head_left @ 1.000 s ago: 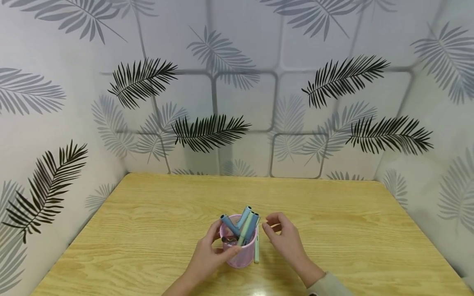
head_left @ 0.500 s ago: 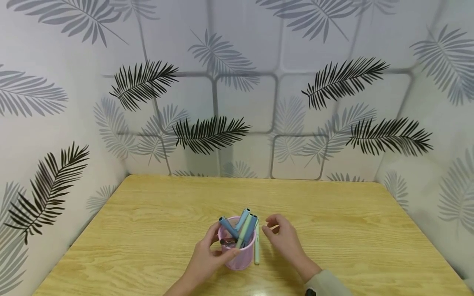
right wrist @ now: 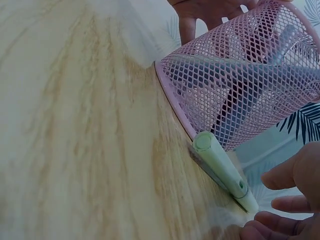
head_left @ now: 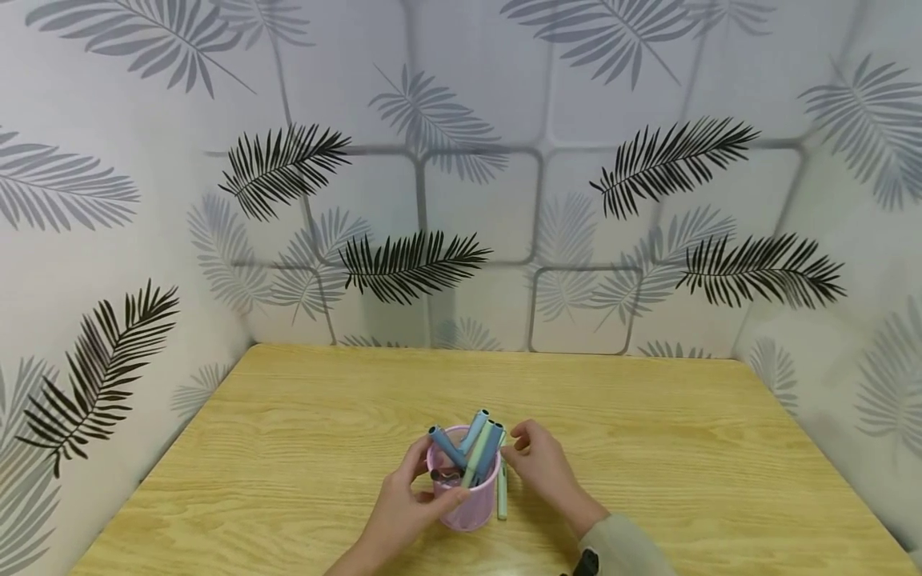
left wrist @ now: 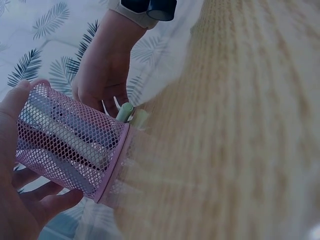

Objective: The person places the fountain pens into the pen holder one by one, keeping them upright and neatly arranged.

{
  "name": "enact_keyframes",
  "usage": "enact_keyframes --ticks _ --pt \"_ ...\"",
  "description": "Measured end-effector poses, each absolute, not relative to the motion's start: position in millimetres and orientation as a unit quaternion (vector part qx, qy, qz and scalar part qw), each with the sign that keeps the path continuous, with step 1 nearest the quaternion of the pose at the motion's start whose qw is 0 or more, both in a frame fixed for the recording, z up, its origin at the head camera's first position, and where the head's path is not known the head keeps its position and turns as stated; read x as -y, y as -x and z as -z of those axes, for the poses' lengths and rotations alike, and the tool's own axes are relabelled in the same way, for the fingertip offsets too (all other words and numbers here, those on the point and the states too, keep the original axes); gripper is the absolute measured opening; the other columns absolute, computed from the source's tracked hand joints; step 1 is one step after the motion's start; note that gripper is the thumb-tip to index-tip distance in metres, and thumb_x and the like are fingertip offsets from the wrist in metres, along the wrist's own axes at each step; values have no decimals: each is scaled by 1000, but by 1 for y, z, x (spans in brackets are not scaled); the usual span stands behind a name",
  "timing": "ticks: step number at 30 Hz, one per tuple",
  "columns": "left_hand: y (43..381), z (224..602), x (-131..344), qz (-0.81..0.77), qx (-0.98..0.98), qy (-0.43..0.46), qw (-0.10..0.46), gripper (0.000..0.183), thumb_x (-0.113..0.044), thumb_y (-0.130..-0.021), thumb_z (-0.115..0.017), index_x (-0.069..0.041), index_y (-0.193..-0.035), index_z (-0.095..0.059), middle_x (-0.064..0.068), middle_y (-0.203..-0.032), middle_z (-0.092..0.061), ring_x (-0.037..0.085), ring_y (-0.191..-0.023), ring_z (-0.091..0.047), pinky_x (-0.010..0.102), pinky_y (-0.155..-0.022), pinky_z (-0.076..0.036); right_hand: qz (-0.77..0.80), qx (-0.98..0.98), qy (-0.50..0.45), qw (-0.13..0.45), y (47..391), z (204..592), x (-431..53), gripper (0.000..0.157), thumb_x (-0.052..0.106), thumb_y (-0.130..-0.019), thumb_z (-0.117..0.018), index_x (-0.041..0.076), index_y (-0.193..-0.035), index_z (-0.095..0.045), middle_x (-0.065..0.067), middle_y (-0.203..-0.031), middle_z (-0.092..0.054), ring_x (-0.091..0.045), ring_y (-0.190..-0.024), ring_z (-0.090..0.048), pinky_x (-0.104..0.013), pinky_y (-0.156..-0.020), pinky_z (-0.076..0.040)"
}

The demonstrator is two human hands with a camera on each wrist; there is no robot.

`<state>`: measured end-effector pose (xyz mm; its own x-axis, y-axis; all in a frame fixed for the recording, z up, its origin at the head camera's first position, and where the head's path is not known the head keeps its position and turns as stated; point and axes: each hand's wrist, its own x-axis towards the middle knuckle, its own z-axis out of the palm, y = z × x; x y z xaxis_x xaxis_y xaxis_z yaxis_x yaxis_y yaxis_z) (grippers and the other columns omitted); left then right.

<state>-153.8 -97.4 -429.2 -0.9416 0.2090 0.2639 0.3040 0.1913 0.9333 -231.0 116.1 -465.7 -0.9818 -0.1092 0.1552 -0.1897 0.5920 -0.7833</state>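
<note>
My left hand (head_left: 405, 498) grips a pink mesh pen holder (head_left: 468, 510), thumb at its front rim and fingers round its far side. Blue markers (head_left: 448, 448) and a pale green marker (head_left: 477, 458) stick up out of it, leaning different ways. Outside, close against the holder's right side, a light green marker (right wrist: 220, 162) lies on the table. Near that marker's far end is my right hand (head_left: 542, 460), its fingers loosely bent. In the right wrist view its thumb (right wrist: 285, 174) and fingers are apart, with nothing between them.
The wood-grain table (head_left: 302, 432) stretches out around the hands. Behind it and at both sides stand pale walls (head_left: 475, 312) with a leaf pattern. A dark watch-like object (head_left: 587, 562) shows at the right sleeve.
My right hand has moved slightly left, bringing its fingertips closer to the holder and the marker beside it. My left hand keeps its grip on the holder.
</note>
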Motion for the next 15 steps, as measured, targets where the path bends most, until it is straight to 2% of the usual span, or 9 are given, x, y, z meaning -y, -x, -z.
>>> enact_keyframes --ticks 7,15 --pt "154 429 97 609 776 160 39 68 -13 -80 -75 -5 -137 -39 19 -122 -54 40 -111 -50 29 -75 -54 -413 907 -78 33 238 468 -111 28 12 -82 -69 -5 -100 -57 -7 -80 -56 -16 -66 -51 -28 -53 -45" --pt "154 431 96 613 772 161 38 68 -13 -80 -74 -5 -138 -38 19 -122 -54 40 -111 -50 30 -75 -54 -396 915 -72 24 241 467 -112 28 12 -81 -71 -6 -97 -57 -6 -78 -55 -16 -65 -50 -28 -53 -45"
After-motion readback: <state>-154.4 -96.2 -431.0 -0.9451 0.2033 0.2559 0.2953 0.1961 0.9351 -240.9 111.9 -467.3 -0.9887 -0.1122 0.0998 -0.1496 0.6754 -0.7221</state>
